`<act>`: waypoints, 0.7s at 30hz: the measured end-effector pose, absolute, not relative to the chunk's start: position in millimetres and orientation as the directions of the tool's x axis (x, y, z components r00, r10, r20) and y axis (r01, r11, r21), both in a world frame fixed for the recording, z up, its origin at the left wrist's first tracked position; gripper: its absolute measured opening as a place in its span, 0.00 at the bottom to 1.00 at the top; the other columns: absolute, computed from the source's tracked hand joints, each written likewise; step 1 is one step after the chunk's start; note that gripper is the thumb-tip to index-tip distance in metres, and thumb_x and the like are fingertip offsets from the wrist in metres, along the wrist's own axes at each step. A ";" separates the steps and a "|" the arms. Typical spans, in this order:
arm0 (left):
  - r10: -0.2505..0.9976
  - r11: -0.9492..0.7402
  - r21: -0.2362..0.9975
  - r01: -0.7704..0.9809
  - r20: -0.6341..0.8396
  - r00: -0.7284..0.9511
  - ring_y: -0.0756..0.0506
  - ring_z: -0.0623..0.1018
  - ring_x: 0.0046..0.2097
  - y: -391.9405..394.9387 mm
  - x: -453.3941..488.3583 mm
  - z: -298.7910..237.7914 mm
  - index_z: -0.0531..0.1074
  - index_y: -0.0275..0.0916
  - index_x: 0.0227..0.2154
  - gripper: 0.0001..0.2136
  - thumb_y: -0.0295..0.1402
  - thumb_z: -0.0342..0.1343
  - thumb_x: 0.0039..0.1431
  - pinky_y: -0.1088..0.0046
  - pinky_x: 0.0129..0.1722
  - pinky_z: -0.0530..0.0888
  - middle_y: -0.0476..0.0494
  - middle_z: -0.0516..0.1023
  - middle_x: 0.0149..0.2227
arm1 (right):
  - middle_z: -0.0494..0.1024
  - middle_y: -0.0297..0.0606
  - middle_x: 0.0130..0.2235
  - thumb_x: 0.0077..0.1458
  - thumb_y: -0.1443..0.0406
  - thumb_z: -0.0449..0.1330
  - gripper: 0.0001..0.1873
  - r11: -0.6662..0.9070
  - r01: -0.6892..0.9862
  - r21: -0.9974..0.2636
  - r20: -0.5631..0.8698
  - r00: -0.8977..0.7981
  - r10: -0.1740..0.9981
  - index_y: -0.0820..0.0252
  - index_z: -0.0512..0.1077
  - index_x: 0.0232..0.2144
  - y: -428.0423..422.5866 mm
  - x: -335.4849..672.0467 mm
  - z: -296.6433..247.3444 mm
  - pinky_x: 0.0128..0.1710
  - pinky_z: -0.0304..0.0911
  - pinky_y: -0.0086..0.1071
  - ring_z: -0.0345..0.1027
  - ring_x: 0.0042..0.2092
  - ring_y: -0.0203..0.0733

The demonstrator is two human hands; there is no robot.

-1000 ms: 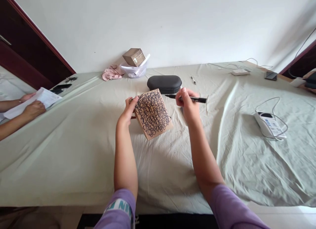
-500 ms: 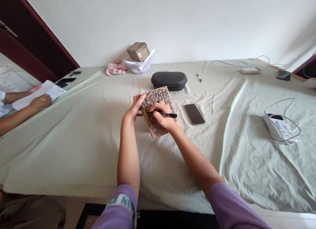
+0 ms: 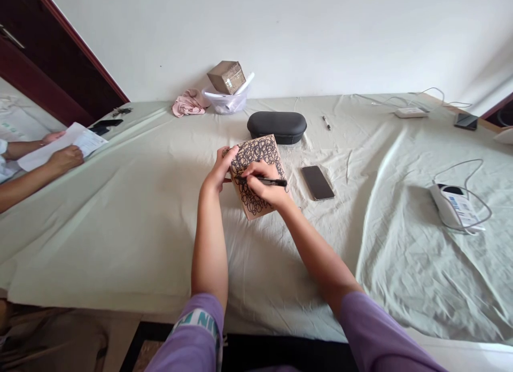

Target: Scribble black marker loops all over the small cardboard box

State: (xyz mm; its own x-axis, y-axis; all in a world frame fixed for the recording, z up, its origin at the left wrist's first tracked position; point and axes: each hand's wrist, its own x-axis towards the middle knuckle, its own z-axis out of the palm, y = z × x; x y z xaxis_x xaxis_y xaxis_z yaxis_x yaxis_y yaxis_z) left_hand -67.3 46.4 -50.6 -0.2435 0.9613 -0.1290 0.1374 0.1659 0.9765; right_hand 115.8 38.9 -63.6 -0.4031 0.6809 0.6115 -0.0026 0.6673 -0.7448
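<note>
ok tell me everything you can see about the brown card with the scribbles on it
The brown card is a flat rectangular piece of matte, kraft-like card, though its thickness is hard to judge. Dense overlapping loops of black ink cover most of its upper face, leaving a bare brown margin along the edges. It is held tilted, one corner pointing toward the person, above a pale green cloth. The left hand grips its left edge, while the right hand rests on it, partly hiding the face, with a black marker.
</note>
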 end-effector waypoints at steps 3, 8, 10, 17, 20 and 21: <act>0.953 0.029 0.990 0.135 0.013 -0.303 0.29 0.73 0.68 47.7 -79.0 -53.2 0.62 0.53 0.64 0.37 0.62 0.64 0.58 0.49 0.58 0.80 0.38 0.68 0.71 | 0.80 0.33 0.30 0.68 0.46 0.60 0.18 0.556 -0.171 -0.813 0.582 -0.226 0.781 0.53 0.76 0.41 52.3 146.7 -50.5 0.32 0.64 0.35 0.68 0.29 0.39; 0.909 -0.306 0.918 0.252 0.361 -0.208 0.31 0.69 0.73 47.1 -110.4 -63.7 0.62 0.49 0.68 0.47 0.56 0.76 0.48 0.52 0.73 0.67 0.35 0.66 0.73 | 0.75 0.31 0.27 0.63 0.47 0.67 0.19 0.478 0.124 -0.870 0.479 -0.020 0.877 0.54 0.76 0.36 78.6 229.1 -38.2 0.28 0.59 0.31 0.63 0.26 0.34; 0.911 -0.359 0.888 0.286 0.400 -0.102 0.31 0.70 0.73 47.1 -119.7 -68.2 0.62 0.51 0.71 0.49 0.54 0.77 0.48 0.51 0.74 0.66 0.36 0.67 0.74 | 0.76 0.31 0.30 0.56 0.52 0.73 0.15 0.414 0.262 -0.872 0.418 -0.044 0.907 0.54 0.77 0.37 87.7 247.6 -48.8 0.33 0.62 0.33 0.67 0.30 0.36; 0.902 -0.425 0.838 0.344 0.424 0.080 0.24 0.63 0.77 49.9 -127.7 -73.8 0.56 0.55 0.75 0.52 0.53 0.77 0.52 0.41 0.75 0.64 0.35 0.59 0.78 | 0.76 0.32 0.35 0.48 0.65 0.68 0.21 0.300 0.516 -0.802 0.156 -0.305 0.940 0.54 0.70 0.45 117.0 218.6 -126.8 0.40 0.63 0.36 0.69 0.37 0.44; 0.879 -0.440 0.821 0.364 0.477 -0.014 0.22 0.55 0.80 49.5 -130.4 -72.0 0.56 0.60 0.75 0.55 0.56 0.79 0.47 0.39 0.73 0.66 0.37 0.52 0.80 | 0.74 0.31 0.33 0.43 0.70 0.65 0.22 0.350 0.528 -0.773 0.131 -0.408 0.904 0.54 0.69 0.43 119.6 209.5 -145.4 0.41 0.62 0.35 0.67 0.37 0.44; 0.866 -0.451 0.816 0.362 0.498 -0.044 0.22 0.55 0.80 49.2 -131.2 -70.7 0.56 0.62 0.74 0.55 0.56 0.79 0.46 0.39 0.71 0.68 0.38 0.52 0.80 | 0.74 0.31 0.34 0.42 0.70 0.64 0.22 0.364 0.518 -0.774 0.136 -0.425 0.895 0.54 0.69 0.42 119.5 209.5 -148.4 0.42 0.63 0.36 0.67 0.38 0.45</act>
State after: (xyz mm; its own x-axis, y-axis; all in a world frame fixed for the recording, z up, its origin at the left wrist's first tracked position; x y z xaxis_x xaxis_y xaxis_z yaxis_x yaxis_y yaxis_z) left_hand -131.2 49.2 -70.7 -0.0439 0.8662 0.4978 0.3622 -0.4506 0.8159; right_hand 209.5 119.5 -148.4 -0.4250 0.8949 0.1362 0.5184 0.3640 -0.7738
